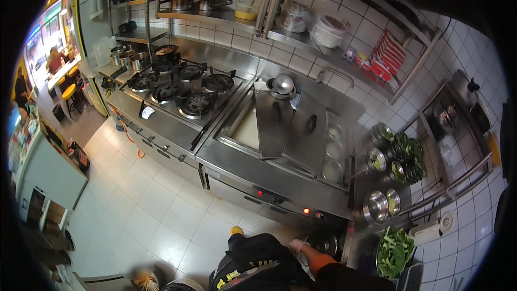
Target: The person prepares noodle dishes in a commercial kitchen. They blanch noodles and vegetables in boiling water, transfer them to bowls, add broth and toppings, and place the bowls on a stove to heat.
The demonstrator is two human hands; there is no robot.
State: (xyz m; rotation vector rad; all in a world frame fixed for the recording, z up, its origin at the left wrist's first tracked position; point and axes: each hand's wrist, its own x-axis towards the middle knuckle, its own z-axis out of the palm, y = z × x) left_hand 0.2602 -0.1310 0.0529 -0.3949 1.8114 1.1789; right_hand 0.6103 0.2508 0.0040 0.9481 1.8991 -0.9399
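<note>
My right hand point(300, 248) hangs low in front of the counter, below an orange cuff point(321, 262) and a dark sleeve. It is small and partly blurred, and I cannot make out whether it holds anything. Close beside it, a round metal pot point(325, 243) sits low under the counter. My left hand is not in view. In front of me is a steel cooker counter with a pale liquid bath point(249, 129), partly covered by flat metal lids point(307, 143) with black handles. A round ladle or strainer bowl point(283, 84) rests at its back edge.
A gas stove point(186, 89) with several burners stands to the left. On the right are metal bowls point(375, 207) and a container of leafy greens point(395, 252). Overhead shelves point(215, 17) hold pots and tubs. A person's feet point(67, 248) show at the far left.
</note>
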